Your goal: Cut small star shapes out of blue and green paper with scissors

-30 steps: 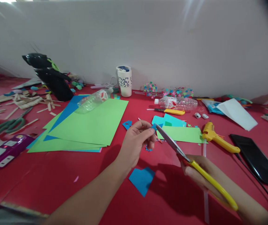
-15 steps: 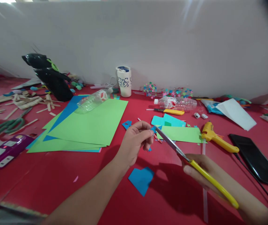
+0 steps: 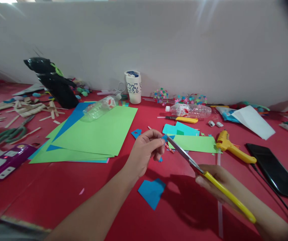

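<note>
My left hand (image 3: 145,150) pinches a small piece of blue paper (image 3: 164,138) between thumb and fingertips, above the red table. My right hand (image 3: 211,184) is closed around the yellow-handled scissors (image 3: 184,154), whose blade tips point left and meet the blue piece. Below my hands lies a larger blue paper offcut (image 3: 152,192). Another blue scrap (image 3: 136,133), with a star shape on it, rests just behind my left hand. A light green paper strip (image 3: 194,143) and turquoise paper pieces (image 3: 187,128) lie beyond the blades.
Green and blue sheets (image 3: 96,134) are stacked at left under a clear plastic bottle (image 3: 102,107). A yellow glue gun (image 3: 234,149) and a black phone (image 3: 277,170) lie at right. Behind stand a white cup (image 3: 133,87) and a black bottle (image 3: 54,82). A yellow utility knife (image 3: 186,119) lies farther back.
Hardly anything differs. My right hand and the scissors have shifted very slightly left, and both hands keep their hold.
</note>
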### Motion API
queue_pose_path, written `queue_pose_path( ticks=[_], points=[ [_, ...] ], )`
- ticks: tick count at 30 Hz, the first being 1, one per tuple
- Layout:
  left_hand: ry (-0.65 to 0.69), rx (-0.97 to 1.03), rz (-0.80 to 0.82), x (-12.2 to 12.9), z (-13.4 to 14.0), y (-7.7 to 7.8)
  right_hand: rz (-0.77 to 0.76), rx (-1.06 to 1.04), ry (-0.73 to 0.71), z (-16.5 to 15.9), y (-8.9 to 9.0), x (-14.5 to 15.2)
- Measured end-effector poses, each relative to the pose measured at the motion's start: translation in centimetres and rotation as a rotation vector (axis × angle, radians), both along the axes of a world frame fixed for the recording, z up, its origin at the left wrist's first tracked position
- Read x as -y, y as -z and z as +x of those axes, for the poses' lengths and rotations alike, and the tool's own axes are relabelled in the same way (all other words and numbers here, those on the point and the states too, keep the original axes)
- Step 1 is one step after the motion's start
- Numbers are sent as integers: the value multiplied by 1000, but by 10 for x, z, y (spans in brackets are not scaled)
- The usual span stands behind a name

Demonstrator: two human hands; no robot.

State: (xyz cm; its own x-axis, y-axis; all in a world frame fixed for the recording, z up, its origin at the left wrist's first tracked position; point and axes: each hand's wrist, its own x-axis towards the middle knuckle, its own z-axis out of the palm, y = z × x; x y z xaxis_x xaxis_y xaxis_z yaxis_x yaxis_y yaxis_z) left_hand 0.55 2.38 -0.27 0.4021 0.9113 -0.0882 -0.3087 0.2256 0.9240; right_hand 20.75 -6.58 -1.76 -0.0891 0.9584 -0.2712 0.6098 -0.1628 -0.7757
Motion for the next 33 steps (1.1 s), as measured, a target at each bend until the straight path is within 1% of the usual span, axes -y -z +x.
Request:
queue_pose_path(
  ticks=[3, 6, 9, 12, 18, 24, 28, 33],
  points=[
    [37, 8, -14, 3, 3, 0, 8, -40, -7, -2, 1, -1],
    [0, 37, -6, 4, 5, 1, -17, -71, -56, -3, 1, -1],
    [-64, 60, 8, 3, 4, 1, 0, -78, -6, -5, 1, 0],
    [-90, 40, 49, 2, 3, 1, -1, -97, 29, -8, -3, 2],
    [-62, -1, 104, 1, 1, -1, -20, -119, 19, -12, -9, 6],
    [-47, 6, 97, 0, 0, -2, -83, -218, -57, -6, -2, 8],
    [-44, 11, 98, 1, -1, -3, -78, -243, -111, -3, 0, 9],
    [-27, 19, 105, 1, -2, -2, -61, -248, -92, -1, 2, 11]
  ],
)
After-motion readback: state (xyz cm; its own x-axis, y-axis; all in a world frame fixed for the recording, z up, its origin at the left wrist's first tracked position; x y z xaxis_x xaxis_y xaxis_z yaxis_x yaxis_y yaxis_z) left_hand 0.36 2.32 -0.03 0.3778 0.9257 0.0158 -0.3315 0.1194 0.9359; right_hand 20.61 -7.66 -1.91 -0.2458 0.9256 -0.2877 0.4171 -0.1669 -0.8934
